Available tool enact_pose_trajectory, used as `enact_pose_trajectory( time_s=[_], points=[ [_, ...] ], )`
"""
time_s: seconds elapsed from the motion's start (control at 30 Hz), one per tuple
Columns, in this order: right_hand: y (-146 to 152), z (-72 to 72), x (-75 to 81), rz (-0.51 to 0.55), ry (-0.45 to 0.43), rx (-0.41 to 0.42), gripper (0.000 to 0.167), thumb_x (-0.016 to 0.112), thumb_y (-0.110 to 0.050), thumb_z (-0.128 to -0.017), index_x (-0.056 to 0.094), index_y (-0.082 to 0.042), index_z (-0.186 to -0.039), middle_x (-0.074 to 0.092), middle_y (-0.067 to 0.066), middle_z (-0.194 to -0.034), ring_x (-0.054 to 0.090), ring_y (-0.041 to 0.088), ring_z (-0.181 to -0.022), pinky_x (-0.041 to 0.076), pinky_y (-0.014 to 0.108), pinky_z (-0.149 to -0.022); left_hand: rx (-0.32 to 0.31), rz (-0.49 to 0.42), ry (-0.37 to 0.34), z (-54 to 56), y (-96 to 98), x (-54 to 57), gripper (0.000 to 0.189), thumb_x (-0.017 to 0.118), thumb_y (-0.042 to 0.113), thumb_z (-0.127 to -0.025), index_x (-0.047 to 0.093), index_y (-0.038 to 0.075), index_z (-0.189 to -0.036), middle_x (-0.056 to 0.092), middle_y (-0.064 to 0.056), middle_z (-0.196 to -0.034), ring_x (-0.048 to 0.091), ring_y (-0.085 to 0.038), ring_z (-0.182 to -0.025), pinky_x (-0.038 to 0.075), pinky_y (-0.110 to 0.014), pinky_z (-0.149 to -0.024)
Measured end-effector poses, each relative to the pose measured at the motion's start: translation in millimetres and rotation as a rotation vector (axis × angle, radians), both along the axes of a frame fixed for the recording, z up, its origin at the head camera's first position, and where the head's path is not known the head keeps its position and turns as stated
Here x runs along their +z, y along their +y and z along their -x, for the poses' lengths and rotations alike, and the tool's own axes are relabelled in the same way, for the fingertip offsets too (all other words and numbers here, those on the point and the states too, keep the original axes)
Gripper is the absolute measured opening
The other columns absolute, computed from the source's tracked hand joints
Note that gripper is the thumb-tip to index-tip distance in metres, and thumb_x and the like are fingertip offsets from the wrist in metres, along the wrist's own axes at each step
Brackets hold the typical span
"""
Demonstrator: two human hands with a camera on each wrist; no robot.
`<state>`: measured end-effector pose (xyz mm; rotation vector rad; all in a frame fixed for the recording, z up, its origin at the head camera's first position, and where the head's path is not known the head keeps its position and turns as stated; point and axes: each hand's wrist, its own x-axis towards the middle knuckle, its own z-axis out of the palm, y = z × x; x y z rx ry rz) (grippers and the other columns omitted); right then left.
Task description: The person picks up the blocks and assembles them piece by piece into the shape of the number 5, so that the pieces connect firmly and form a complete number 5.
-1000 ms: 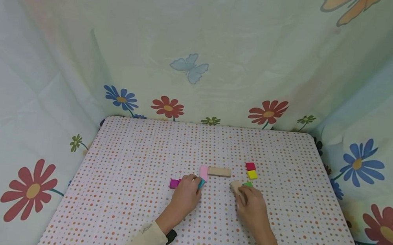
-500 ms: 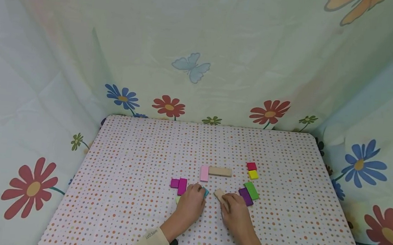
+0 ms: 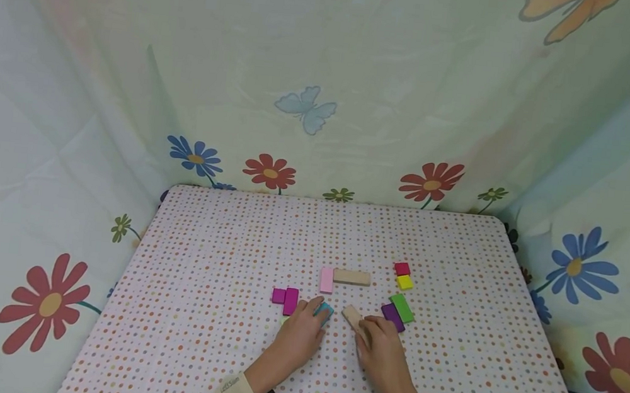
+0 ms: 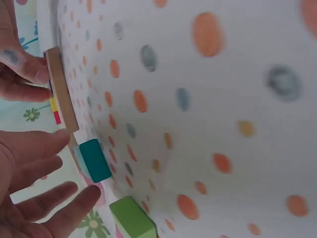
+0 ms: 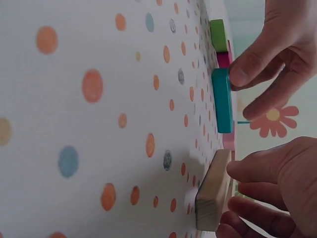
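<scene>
My left hand [image 3: 300, 328] is at a teal block [image 3: 324, 312] lying on the dotted table. Its fingers are spread around the block in the left wrist view, and the thumb reaches the block's edge in the right wrist view. Just to the right, my right hand [image 3: 386, 349] pinches the near end of a plain wooden block [image 5: 214, 191] between thumb and fingers. That block lies slanted, a small gap away from the teal one. A light green block [image 4: 132, 218] sits beside my left hand, which mostly hides it in the head view.
Two magenta blocks [image 3: 290, 302] lie left. Beyond the hands, a pink block [image 3: 326, 280] touches a long wooden block [image 3: 351, 277]. On the right are purple [image 3: 392, 316] and green [image 3: 402, 307] blocks, with yellow [image 3: 405, 282] and red [image 3: 401, 269] ones farther back.
My right hand has brought the wooden block leftward, exposing the purple block. My left hand has shifted the teal block slightly toward me and right, and its fingers have since loosened from it.
</scene>
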<state>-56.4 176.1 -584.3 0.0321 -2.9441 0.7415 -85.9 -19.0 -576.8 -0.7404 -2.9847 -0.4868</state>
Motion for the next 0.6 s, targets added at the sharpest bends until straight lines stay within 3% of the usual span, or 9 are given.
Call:
enact_pose_trajectory(
  time_s=[0.17, 0.37, 0.6],
  points=[
    [-1.3, -2.3, 0.4, -0.020, -0.005, -0.005, 0.026, 0.083, -0.008, -0.089, 0.077, 0.000, -0.113, 0.073, 0.014, -0.122, 0.066, 0.032, -0.117, 0.059, 0.049, -0.101, -0.053, 0.063, 0.052, -4.9, -3.7, -2.1, 0.033, 0.072, 0.004, -0.098, 0.074, 0.009, -0.131, 0.063, -0.013, -0.145, 0.064, -0.024, -0.116, 0.064, -0.022, -0.087],
    [-4.8, -2.2, 2.1, -0.039, -0.071, -0.037, 0.026, 0.082, -0.006, -0.090, 0.077, -0.001, -0.115, 0.071, 0.013, -0.125, 0.064, 0.031, -0.119, 0.058, 0.047, -0.102, -0.056, 0.080, -0.009, -6.1, -5.6, -4.4, 0.033, 0.074, 0.000, -0.095, 0.074, 0.006, -0.127, 0.064, -0.014, -0.145, 0.066, -0.025, -0.119, 0.064, -0.026, -0.091],
    [-6.1, -2.9, 0.5, -0.061, -0.090, -0.054, 0.028, 0.081, -0.004, -0.089, 0.077, 0.000, -0.117, 0.071, 0.014, -0.127, 0.064, 0.031, -0.117, 0.059, 0.047, -0.099, -0.058, 0.116, -0.007, -7.8, -7.2, -5.9, 0.036, 0.076, 0.001, -0.094, 0.073, 0.006, -0.130, 0.067, -0.015, -0.141, 0.068, -0.024, -0.117, 0.064, -0.029, -0.094]
  ],
)
